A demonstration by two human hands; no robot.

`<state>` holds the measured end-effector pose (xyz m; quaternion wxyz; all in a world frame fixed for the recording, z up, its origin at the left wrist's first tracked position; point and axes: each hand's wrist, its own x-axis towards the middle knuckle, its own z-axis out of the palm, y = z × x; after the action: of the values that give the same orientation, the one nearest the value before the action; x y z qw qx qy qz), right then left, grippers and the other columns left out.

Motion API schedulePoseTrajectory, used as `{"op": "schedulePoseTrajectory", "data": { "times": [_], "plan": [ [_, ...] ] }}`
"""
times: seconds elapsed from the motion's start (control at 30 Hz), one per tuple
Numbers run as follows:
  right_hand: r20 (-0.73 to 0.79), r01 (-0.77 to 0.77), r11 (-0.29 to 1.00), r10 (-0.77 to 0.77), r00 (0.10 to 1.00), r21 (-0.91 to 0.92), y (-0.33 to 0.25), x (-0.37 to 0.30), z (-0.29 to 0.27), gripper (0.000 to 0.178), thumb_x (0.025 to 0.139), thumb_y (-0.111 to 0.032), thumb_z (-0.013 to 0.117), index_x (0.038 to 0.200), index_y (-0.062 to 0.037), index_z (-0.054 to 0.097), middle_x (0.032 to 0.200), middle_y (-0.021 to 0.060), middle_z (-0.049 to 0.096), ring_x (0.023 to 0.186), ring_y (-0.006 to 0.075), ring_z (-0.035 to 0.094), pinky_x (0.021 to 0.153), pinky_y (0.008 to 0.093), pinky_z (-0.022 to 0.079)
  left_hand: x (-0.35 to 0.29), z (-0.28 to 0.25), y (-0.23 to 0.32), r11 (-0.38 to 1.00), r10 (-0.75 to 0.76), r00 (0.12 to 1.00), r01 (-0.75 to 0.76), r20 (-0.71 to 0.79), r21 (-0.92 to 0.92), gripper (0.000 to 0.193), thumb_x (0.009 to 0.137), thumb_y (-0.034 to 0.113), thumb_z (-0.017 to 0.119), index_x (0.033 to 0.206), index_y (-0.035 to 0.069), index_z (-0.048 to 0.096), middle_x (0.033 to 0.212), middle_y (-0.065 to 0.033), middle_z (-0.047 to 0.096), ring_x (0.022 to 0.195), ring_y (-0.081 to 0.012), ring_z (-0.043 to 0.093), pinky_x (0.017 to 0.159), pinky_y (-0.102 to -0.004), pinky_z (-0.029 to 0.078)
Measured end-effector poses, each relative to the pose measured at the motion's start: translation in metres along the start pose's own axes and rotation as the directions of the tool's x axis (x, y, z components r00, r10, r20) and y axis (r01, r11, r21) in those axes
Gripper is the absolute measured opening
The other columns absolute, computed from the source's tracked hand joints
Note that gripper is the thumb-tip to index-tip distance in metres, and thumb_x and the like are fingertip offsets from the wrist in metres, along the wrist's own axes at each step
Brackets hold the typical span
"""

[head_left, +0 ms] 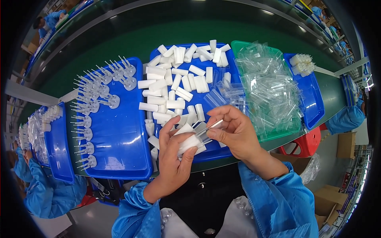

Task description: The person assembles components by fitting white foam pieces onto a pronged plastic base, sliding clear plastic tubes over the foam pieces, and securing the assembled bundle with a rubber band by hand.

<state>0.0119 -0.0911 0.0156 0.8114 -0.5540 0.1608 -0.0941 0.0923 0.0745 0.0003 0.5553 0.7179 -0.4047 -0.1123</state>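
Far L: co-worker's blue sleeve (43, 186), next to a narrow blue tray (59, 152) w/ clear plastic & a white bunch (51, 115) at its upper L side.

Next R, a big blue tray (117, 139), slightly angled. Clear round-based pcs (88, 133) w/ thin prongs stand in a line down its L side & cluster across the top; prongs mostly point L.

Then the middle blue tray (217, 154), strewn w/ loose white blocks (158, 85), approx. rectangular, lying every which way; some overhang the L rim. A few clear sleeves (232, 93) lie at its R side.

L hand (172, 158), over the tray's near part: thumb & fingers curled round a small bunch of held white blocks (191, 143); exact no. can't be told, fingers hide part.

R hand (238, 137), just R of it: thumb & index pinched narrow on a thin clear plastic pc (214, 124), tilted, its lower L end right at the held blocks; can't tell if it's touching or just in front.

R again, green tray (239, 47) heaped w/ clear plastic sleeves (274, 87), jumbled. Beyond, small blue tray (312, 101) w/ off-white clusters (302, 64) at its top end. Red stool (303, 143) below; far R, another worker's blue sleeve (346, 119).
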Motion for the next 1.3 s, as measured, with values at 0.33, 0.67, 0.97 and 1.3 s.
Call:
{"op": "schedulePoseTrajectory", "data": {
  "times": [0.33, 0.67, 0.97, 1.3],
  "plan": [
    [0.049, 0.079, 0.996, -0.076, 0.996, -0.047, -0.005, 0.003, -0.003, 0.023, 0.076, -0.001, 0.070, 0.095, 0.0017, 0.057, 0.091, 0.0085, 0.062, 0.084, 0.0125, 0.062, 0.073, 0.0225, 0.050, 0.000, -0.002, 0.001, 0.999, -0.012, 1.000, 0.013, 0.021, -0.042, 0.021, 0.084, 0.008, 0.059, 0.103, 0.001, 0.054, 0.130, -0.0207, 0.034, 0.112, -0.0327, 0.045, 0.094, -0.0411, 0.036],
    [0.036, 0.064, 0.996, -0.061, 0.997, -0.068, -0.006, 0.000, 0.001, 0.019, 0.078, 0.001, 0.067, 0.094, 0.0023, 0.056, 0.089, 0.0098, 0.063, 0.083, 0.0133, 0.063, 0.072, 0.0222, 0.051, 0.003, -0.002, 0.000, 1.000, -0.005, 1.000, 0.006, 0.018, -0.019, 0.018, 0.087, 0.013, 0.057, 0.101, 0.002, 0.055, 0.131, -0.0201, 0.032, 0.107, -0.0290, 0.046, 0.088, -0.0379, 0.039],
    [0.018, 0.043, 0.999, -0.043, 0.999, 0.027, -0.001, -0.001, 0.001, 0.017, 0.079, 0.002, 0.067, 0.093, 0.0029, 0.057, 0.091, 0.0108, 0.063, 0.086, 0.0142, 0.063, 0.074, 0.0226, 0.052, 0.002, -0.002, 0.004, 0.994, -0.089, 0.996, 0.091, 0.030, -0.068, 0.016, 0.089, 0.016, 0.055, 0.098, 0.003, 0.057, 0.123, -0.0174, 0.036, 0.088, -0.0212, 0.050, 0.077, -0.0324, 0.041],
    [0.026, -0.009, 0.986, 0.004, 1.000, 0.164, 0.001, 0.000, 0.001, 0.017, 0.078, 0.001, 0.068, 0.091, 0.0027, 0.057, 0.087, 0.0106, 0.064, 0.085, 0.0144, 0.064, 0.073, 0.0226, 0.052, 0.002, -0.001, 0.005, 0.998, -0.067, 0.997, 0.067, 0.031, -0.014, 0.013, 0.091, 0.013, 0.051, 0.097, 0.002, 0.055, 0.121, -0.0175, 0.034, 0.092, -0.0235, 0.049, 0.077, -0.0321, 0.042]
  ]
}}
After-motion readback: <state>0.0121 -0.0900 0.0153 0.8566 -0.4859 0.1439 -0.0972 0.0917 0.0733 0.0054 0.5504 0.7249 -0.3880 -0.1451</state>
